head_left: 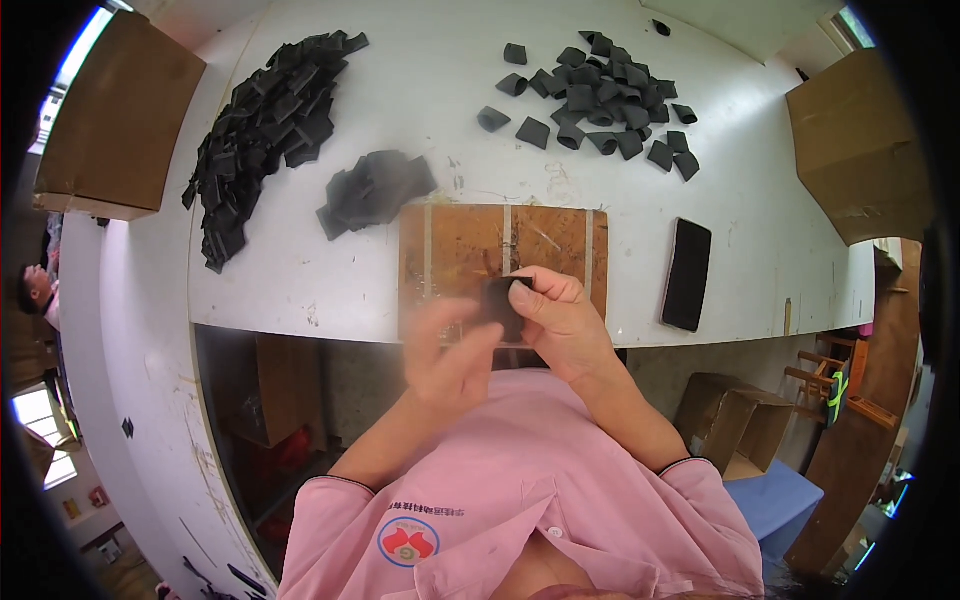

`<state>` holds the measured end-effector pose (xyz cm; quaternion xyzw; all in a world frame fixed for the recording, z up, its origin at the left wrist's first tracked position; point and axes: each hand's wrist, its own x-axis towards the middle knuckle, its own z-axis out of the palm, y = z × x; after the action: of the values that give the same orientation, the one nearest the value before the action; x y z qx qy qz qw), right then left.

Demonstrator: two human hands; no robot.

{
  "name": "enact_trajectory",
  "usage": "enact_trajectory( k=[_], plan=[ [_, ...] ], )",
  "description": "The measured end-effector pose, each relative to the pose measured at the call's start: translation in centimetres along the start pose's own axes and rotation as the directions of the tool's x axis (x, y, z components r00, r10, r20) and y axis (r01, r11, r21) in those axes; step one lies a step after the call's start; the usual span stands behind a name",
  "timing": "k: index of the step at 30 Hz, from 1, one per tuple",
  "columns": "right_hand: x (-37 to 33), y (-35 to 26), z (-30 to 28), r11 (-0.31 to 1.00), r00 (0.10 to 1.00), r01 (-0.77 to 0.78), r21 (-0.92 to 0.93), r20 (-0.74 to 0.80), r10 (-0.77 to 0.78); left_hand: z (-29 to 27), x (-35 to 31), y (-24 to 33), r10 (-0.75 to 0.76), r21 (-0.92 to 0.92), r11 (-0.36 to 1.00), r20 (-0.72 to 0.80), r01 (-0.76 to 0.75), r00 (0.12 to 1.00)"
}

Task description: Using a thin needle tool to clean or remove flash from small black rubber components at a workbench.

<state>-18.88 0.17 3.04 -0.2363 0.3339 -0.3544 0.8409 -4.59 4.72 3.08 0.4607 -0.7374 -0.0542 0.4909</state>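
Over the near edge of a wooden board, my right hand pinches a small black fabric piece between thumb and fingers. To the left of that piece is my left hand, blurred by motion, its thumb and forefinger apart. Its thumb tip is close to the piece; whether they touch I cannot tell. Beyond the board lies a small heap of flat black pieces. A longer heap of similar flat pieces stretches along the far left. At the far right is a pile of black fabric loops.
A dark phone lies on the white table right of the board. Cardboard boxes stand at the left and right. An open carton and a blue surface are at lower right. Another person shows at far left.
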Motion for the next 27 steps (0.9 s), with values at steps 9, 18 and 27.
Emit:
enact_trajectory(
  k=[9, 18, 27],
  plan=[
    [-1.1, -1.7, -0.5, 0.988, 0.998, 0.001, 0.153, 0.066, -0.011, -0.1, 2.4, 0.7, -0.633, -0.733, -0.168, 0.593, 0.659, 0.498],
    [-0.5, -0.3, -0.5, 0.772, 0.942, 0.203, -0.603, -0.094, -0.321, 0.2, 2.3, 0.3, -0.744, -0.568, 0.261, 0.396, 0.780, 0.537],
    [-0.6, -0.5, 2.1, 0.029, 0.580, 0.445, -0.895, 0.263, -0.771, 2.8, 1.3, 1.1, -0.297, -0.023, 0.955, -0.086, 0.296, 0.951]
  ],
)
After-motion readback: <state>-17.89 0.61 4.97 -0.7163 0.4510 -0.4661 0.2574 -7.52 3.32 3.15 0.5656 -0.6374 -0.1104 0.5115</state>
